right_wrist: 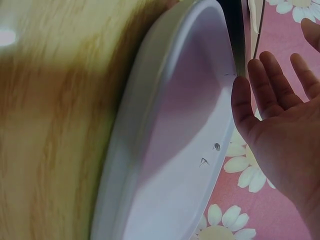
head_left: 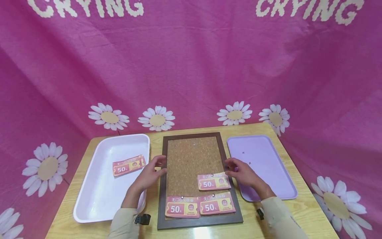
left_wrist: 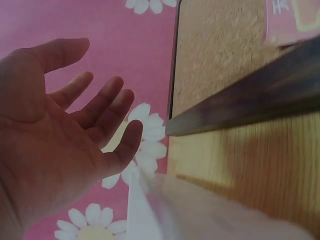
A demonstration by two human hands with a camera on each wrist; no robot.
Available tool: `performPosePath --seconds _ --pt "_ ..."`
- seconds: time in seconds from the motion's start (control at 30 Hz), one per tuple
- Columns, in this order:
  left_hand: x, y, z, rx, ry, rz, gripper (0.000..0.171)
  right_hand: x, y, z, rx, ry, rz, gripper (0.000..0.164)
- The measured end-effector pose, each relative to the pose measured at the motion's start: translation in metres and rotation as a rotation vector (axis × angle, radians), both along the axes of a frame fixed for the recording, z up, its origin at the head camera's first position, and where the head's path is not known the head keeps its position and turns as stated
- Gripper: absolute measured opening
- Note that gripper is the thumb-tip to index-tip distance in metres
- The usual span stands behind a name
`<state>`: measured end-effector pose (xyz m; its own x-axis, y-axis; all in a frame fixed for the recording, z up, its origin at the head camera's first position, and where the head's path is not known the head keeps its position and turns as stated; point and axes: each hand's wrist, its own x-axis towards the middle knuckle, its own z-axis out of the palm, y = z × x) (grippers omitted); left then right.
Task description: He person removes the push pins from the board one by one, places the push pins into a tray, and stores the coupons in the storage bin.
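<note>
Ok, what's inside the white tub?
In the white tub lies a pink coupon, possibly a stack, near the right wall. Anything beneath it is covered, and the left hand hides part of the tub's near right side.

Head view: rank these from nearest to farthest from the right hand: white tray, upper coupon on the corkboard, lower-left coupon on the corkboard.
1. Upper coupon: right side of the corkboard, by the right hand.
2. Lower-left coupon: the corkboard's near left corner.
3. White tray: left of the corkboard, beyond its frame.
</note>
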<state>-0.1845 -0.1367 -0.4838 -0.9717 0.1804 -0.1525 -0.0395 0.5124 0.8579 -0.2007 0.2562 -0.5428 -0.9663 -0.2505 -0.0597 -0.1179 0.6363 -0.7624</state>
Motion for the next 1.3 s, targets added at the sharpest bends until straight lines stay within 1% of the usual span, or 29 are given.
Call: performPosePath --seconds 0.23,0.5,0.73,0.9,1.07,1.23,1.3 --pt "0.001 0.013 -0.006 0.012 0.021 -0.025 0.048 -0.001 -0.002 0.0 -0.018 0.03 0.019 0.046" --pt "0.002 0.028 -0.016 0.041 0.008 -0.071 0.044 0.0 -0.006 0.003 -0.032 -0.019 0.015 0.045" --pt "0.0 0.036 -0.026 0.074 0.001 -0.135 0.045 -0.001 -0.01 0.002 -0.036 -0.028 0.019 0.045" --pt "0.002 0.041 -0.033 0.064 -0.002 -0.166 0.045 -0.001 -0.013 0.001 -0.065 -0.048 0.039 0.044" --pt "0.005 0.047 -0.039 0.039 0.012 -0.183 0.045 0.0 -0.017 0.001 -0.085 -0.045 0.067 0.042" --pt "0.006 0.055 -0.044 0.021 0.017 -0.202 0.046 0.001 -0.022 0.001 -0.065 -0.021 0.086 0.039" --pt "0.007 0.059 -0.046 0.017 0.023 -0.209 0.046 0.002 -0.025 0.002 -0.051 0.005 0.102 0.037"
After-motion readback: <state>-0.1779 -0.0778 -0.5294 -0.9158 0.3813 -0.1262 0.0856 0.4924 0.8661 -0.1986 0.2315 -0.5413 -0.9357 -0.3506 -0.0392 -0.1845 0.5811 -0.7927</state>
